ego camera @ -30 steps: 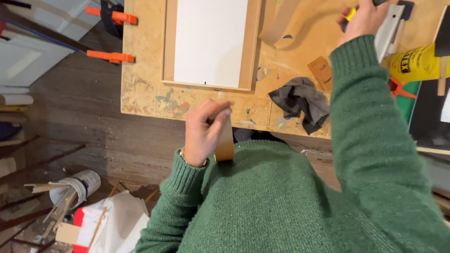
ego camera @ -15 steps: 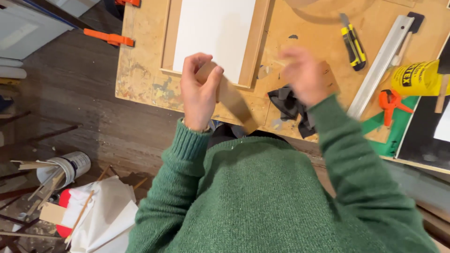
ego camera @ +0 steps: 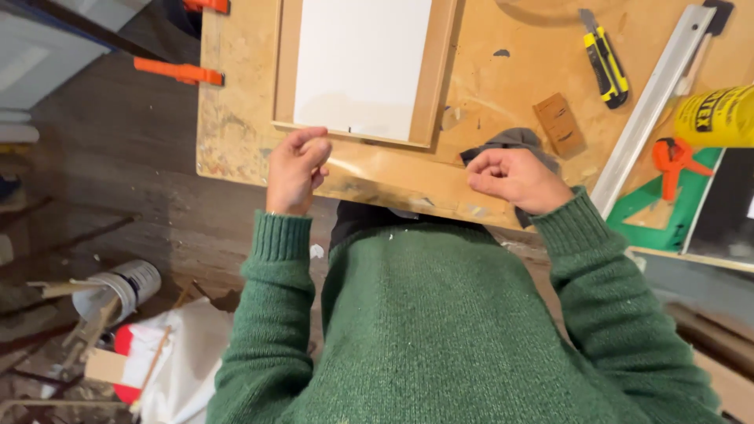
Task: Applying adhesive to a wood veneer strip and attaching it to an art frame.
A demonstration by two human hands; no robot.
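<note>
Both hands are curled loosely at the near edge of the tabletop (ego camera: 377,177), well apart. The left hand (ego camera: 296,169) pinches a thin wooden strip (ego camera: 369,169) lying just below the wooden frame (ego camera: 436,74). The right hand (ego camera: 518,179) rests on a grey rag (ego camera: 510,140) right of that frame; whether it grips the rag is unclear.

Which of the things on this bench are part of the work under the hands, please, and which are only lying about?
In hand:
left hand, curled at the framed white panel
right hand, over the grey rag

Lying about:
yellow utility knife
metal ruler
small wood block
orange clamp
yellow bottle
</note>
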